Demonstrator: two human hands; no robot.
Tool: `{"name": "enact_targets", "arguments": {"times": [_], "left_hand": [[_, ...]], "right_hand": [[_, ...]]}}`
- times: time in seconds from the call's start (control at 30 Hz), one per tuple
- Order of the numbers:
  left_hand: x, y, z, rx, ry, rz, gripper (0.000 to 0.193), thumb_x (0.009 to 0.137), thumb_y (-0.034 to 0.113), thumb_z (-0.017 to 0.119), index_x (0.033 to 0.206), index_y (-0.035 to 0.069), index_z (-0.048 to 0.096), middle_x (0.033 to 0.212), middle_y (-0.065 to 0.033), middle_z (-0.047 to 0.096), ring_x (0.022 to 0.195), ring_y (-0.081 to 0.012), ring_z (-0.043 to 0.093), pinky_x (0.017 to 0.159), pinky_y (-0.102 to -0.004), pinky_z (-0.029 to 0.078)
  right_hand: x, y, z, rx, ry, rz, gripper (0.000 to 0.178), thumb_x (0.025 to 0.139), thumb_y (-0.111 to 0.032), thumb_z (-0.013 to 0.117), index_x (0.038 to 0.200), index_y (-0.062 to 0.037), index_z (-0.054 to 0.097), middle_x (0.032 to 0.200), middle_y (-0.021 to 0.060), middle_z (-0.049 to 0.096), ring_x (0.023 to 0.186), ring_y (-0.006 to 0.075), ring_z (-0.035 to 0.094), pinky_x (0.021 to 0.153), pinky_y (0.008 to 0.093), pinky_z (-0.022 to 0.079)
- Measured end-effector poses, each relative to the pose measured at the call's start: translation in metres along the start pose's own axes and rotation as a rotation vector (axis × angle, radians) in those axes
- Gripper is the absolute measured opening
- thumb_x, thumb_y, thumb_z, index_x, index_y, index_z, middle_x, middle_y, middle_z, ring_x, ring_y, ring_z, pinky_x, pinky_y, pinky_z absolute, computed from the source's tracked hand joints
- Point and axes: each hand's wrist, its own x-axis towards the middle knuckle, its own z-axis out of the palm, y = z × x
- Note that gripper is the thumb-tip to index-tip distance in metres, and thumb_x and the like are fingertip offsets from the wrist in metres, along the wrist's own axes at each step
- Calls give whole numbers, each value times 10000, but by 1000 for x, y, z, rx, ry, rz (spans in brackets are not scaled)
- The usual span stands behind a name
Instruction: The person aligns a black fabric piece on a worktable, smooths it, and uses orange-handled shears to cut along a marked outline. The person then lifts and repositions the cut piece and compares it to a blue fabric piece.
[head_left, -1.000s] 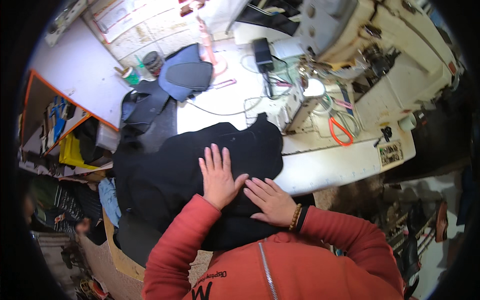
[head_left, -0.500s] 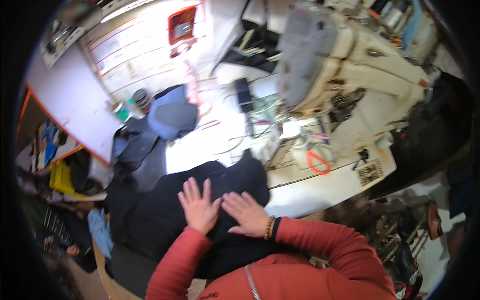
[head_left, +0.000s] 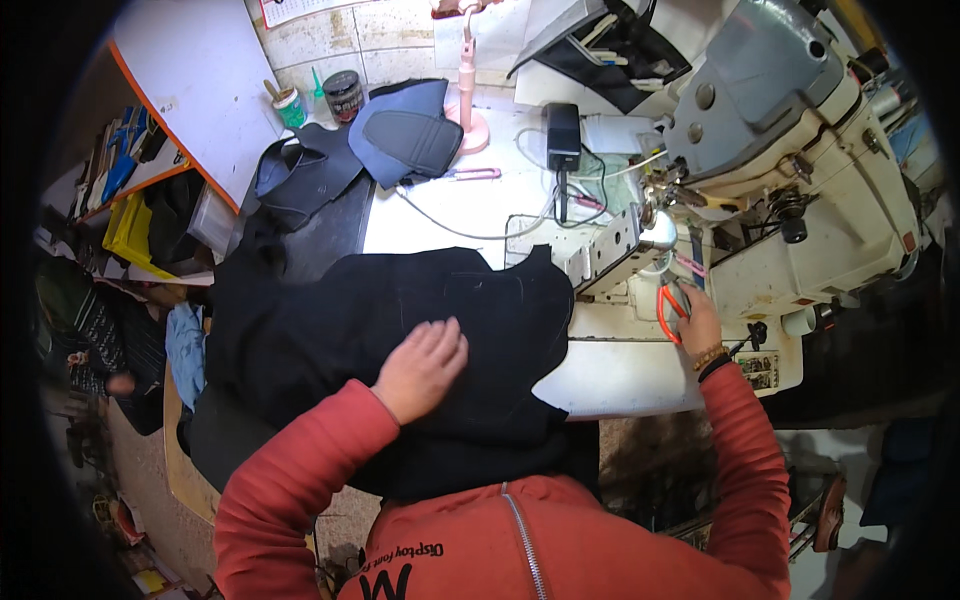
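Note:
A black cloth (head_left: pixel 330 330) with thin pale chalk lines covers the near part of the table and hangs over the front edge. My left hand (head_left: pixel 425 365) lies flat on its middle, fingers stretched out and holding nothing. Off to the right, beside the sewing machine (head_left: pixel 800 200), my right hand (head_left: pixel 700 325) closes on orange-handled scissors (head_left: pixel 664 318). The fingertips are partly hidden there, and the blades are hard to make out. A beaded bracelet is on my right wrist.
At the back stand a pink lamp stand (head_left: pixel 467 100), a dark jar (head_left: pixel 343 95) and a green-and-white tub (head_left: pixel 290 107). Blue-grey fabric pieces (head_left: pixel 410 135) lie near them. A black power adapter (head_left: pixel 562 135) with cables sits mid-table. Someone else's hand (head_left: pixel 121 384) shows at far left.
My right hand has left the black cloth and moved right to the orange-handled scissors. My left hand stays on the cloth. The whole view has shifted.

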Motion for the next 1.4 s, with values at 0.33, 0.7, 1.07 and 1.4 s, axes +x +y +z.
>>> {"name": "enact_targets", "arguments": {"times": [0.33, 0.7, 1.07, 1.4], "left_hand": [[-4, 43, -10, -235, -227, -291, 1050, 760, 717, 677, 1534, 79, 369, 1602, -246, 250, 1491, -436, 209, 1160, -644, 210], [8, 30, 5, -258, -234, -313, 844, 901, 572, 613, 1562, 128, 332, 1632, -217, 205, 1514, -411, 167, 1182, -633, 151], [10, 33, 1, -268, -195, -329, 749, 910, 549, 614, 1544, 218, 390, 1618, -220, 238, 1505, -418, 183, 1167, -644, 184], [38, -6, 2, -222, -270, -40, 957, 780, 814, 539, 1556, 275, 381, 1632, -243, 198, 1533, -385, 148, 1210, -581, 129]], "right_hand": [[-30, -5, -81, 172, -305, 210, 553, 788, 79, 592, 1330, -9, 524, 1100, 164, 664, 949, 279, 658, 869, 328, 520], [-82, -103, -100, 112, -641, -250, 457, 823, -149, 771, 1247, -157, 601, 1047, 94, 680, 897, 331, 678, 774, 395, 553], [20, -142, -68, -169, -905, -645, 544, 781, -499, 788, 1146, -151, 583, 963, 125, 643, 942, 348, 653, 788, 455, 527], [49, -152, -56, -140, -985, -660, 607, 755, -558, 794, 1150, -147, 586, 938, 121, 629, 914, 345, 655, 765, 452, 537]]}}
